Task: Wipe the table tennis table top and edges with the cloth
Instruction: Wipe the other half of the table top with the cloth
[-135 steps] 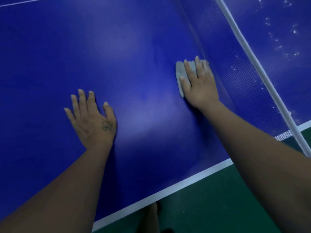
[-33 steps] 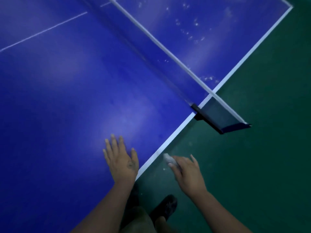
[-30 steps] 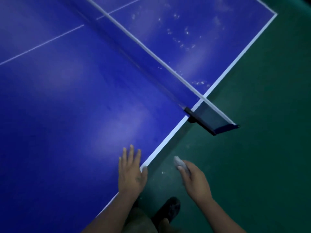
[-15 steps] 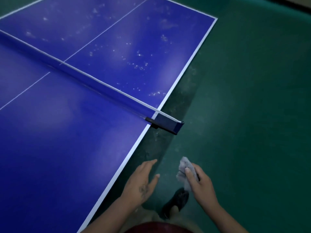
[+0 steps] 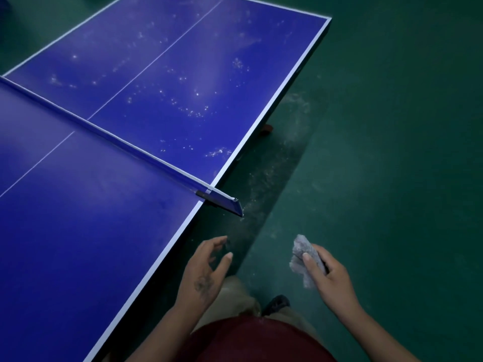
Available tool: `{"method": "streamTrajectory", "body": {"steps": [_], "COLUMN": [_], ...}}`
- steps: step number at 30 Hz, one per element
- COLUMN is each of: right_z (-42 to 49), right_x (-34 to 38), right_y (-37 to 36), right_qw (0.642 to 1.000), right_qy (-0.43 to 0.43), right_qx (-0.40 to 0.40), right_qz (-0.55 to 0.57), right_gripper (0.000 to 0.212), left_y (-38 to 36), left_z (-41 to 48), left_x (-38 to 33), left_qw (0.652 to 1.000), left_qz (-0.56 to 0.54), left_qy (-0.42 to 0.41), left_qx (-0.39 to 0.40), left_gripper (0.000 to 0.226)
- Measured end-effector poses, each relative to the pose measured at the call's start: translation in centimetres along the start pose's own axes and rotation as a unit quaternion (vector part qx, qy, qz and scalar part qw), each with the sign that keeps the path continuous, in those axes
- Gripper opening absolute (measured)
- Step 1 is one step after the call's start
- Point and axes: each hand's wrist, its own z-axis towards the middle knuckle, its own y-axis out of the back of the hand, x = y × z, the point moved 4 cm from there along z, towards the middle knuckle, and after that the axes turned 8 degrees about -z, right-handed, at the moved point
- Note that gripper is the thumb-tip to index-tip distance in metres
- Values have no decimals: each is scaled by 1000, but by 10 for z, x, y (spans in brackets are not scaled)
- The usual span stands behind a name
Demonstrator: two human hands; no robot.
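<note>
The blue table tennis table [image 5: 86, 231] with white edge lines fills the left and upper part of the head view. Its near half looks smooth; the far half beyond the net [image 5: 130, 146] is speckled with white spots. A crumpled grey cloth [image 5: 300, 259] is gripped by my right hand [image 5: 326, 278], held in the air over the green floor, right of the table's side edge. My left hand [image 5: 206, 270] hovers off the table beside that edge, fingers loosely spread and holding nothing.
The net post clamp [image 5: 222, 202] sticks out past the table's side edge just ahead of my hands. The green floor [image 5: 392, 152] stretches to the right, with pale dust along the table's shadow. A red-wheeled table foot [image 5: 266, 129] shows under the far half. My dark shoe [image 5: 277, 304] is below.
My left hand has lifted off the table top and now hangs beside the edge. The right hand with the cloth has moved away from the edge, and my view has swung toward the far half.
</note>
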Motion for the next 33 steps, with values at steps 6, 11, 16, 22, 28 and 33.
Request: {"method": "streamTrajectory", "body": {"steps": [6, 11, 16, 22, 28, 33], "right_z": [55, 114, 179, 249, 314, 375], "right_x": [8, 31, 60, 83, 114, 127], "right_y": [20, 33, 59, 84, 86, 95], "right_qw": [999, 997, 994, 989, 981, 976], "right_qy": [11, 30, 50, 57, 90, 101], "right_qx": [40, 63, 57, 57, 97, 140], "right_qz": [-12, -36, -81, -122, -139, -136], "right_gripper": [30, 32, 25, 19, 30, 23], "left_y": [-8, -19, -38, -60, -62, -76], "left_z": [35, 84, 138, 211, 264, 283], "left_x": [-14, -20, -26, -37, -50, -53], "left_qw": [999, 993, 987, 981, 985, 979], "left_qz": [-8, -81, -122, -156, -140, -133], "left_qy": [3, 28, 70, 106, 85, 112], "left_qx": [-51, -77, -78, -42, -63, -104], "left_gripper": [33, 31, 33, 37, 37, 37]}}
